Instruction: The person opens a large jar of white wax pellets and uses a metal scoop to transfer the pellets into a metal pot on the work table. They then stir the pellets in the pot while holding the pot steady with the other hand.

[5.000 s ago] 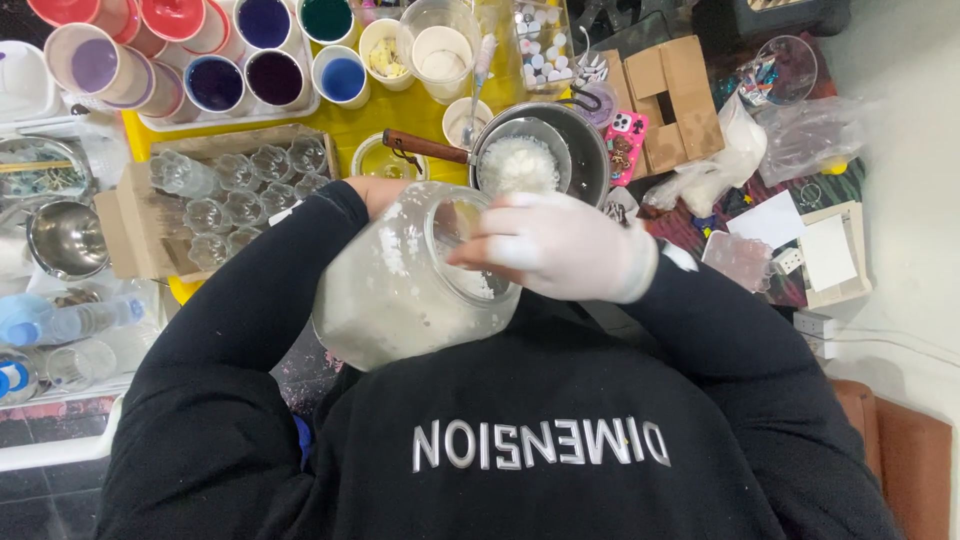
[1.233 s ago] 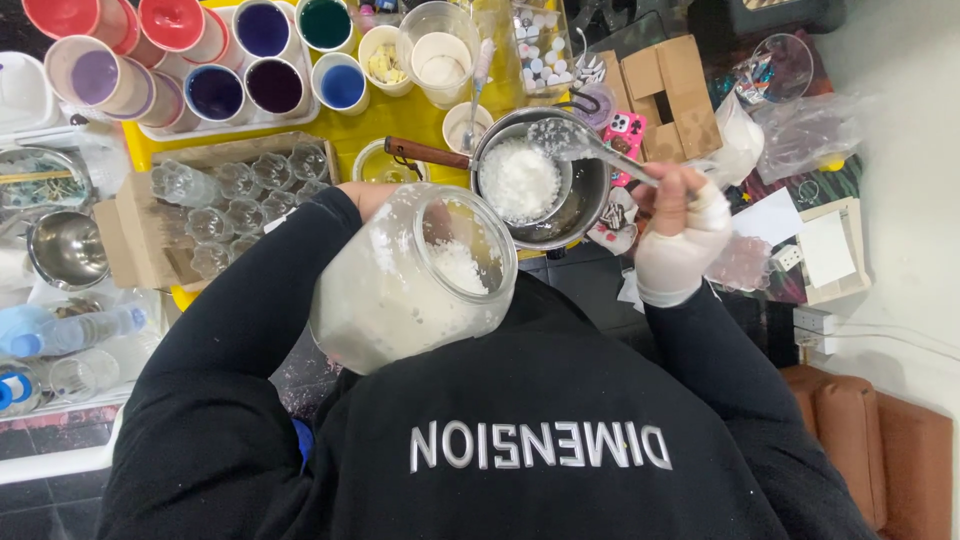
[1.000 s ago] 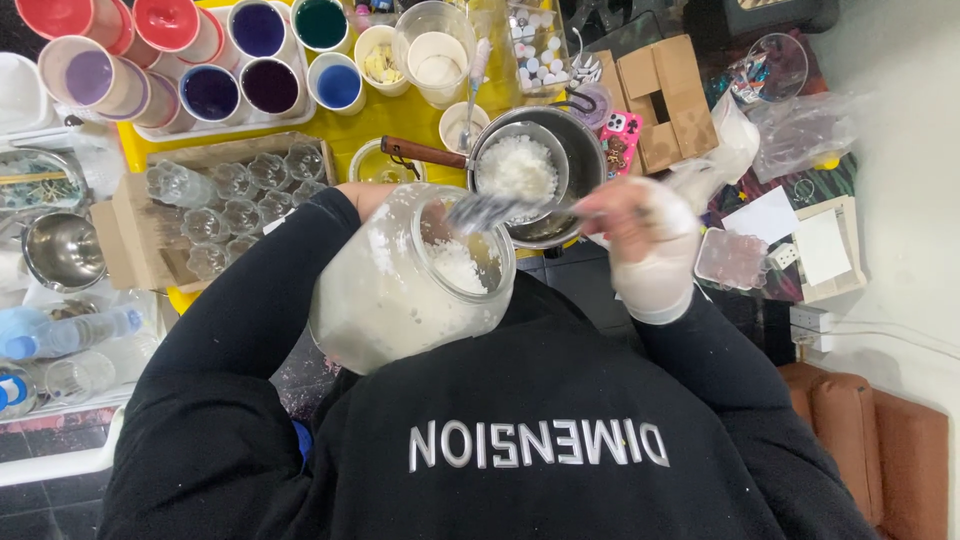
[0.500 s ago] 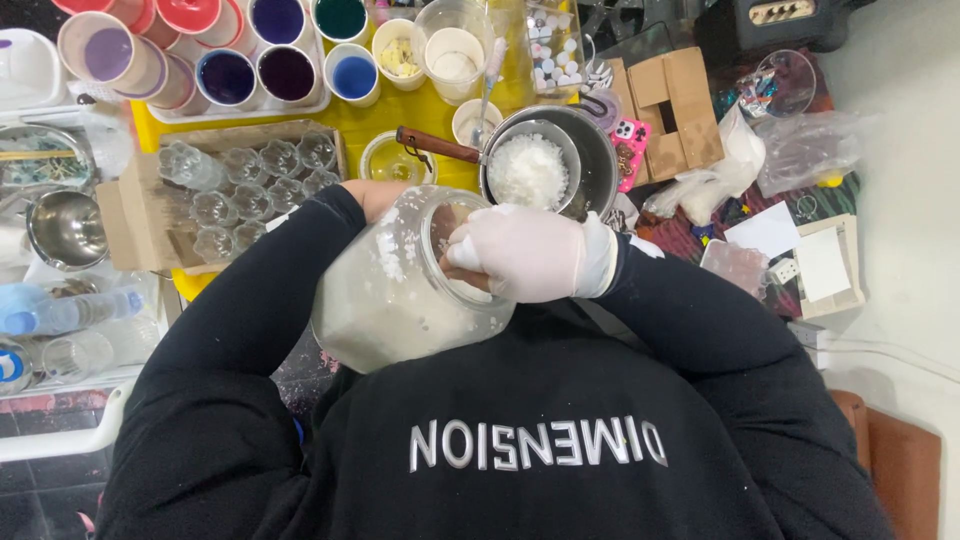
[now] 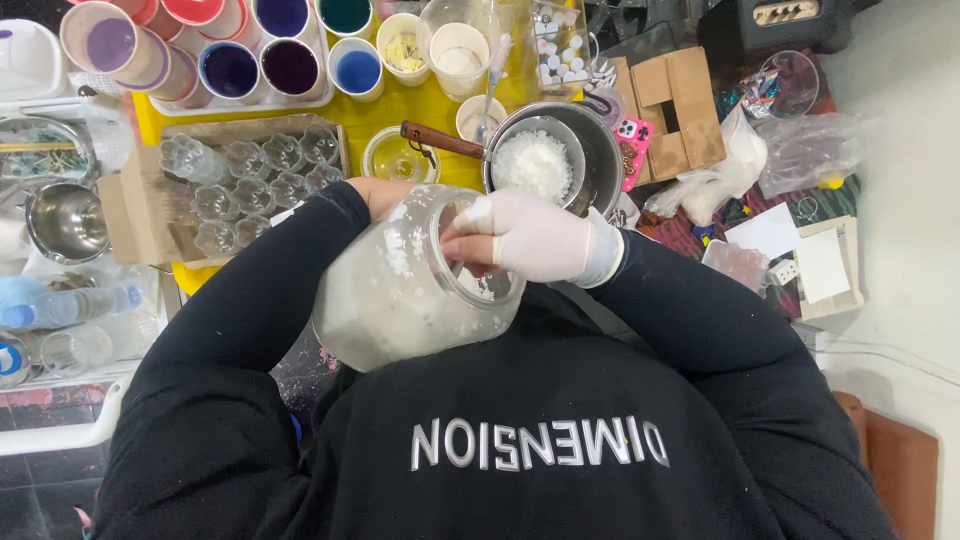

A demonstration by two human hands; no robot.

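Jar [image 5: 400, 290] of clear glass, lying tilted against the chest, mouth turned toward the right hand [image 5: 530, 238]. Wears a white glove, this hand, and reaches into the mouth with fingers [image 5: 470, 248] curled narrow; cannot tell what is pinched between them, since the tips are hidden behind the glass rim. Left hand [image 5: 385, 193] bare, wrapped around the far side of the jar, just beyond the gloved fingers; only its knuckles visible.

Progress, as a judgement: partly done. Just beyond the gloved fingers and a little to their right stands a metal pan [image 5: 585, 150] with a wooden handle [image 5: 440, 140], and inside it already a small heap of white flakes [image 5: 535, 165], well below the rim. Inside the jar much white material left, coating the wall and filling the lower part. So probably more to move across.

Edges and room: short, open path from the jar mouth to the pan rim, nothing between. Handle pointing away to the left of the fingers, close to the left hand. Further left, a cardboard box of small glass cups [image 5: 250, 175]; beyond it, coloured paint cups [image 5: 290, 65] near the yellow table [image 5: 400, 115] edge. Crowded on all sides of the pan, so little free room for a wide swing.
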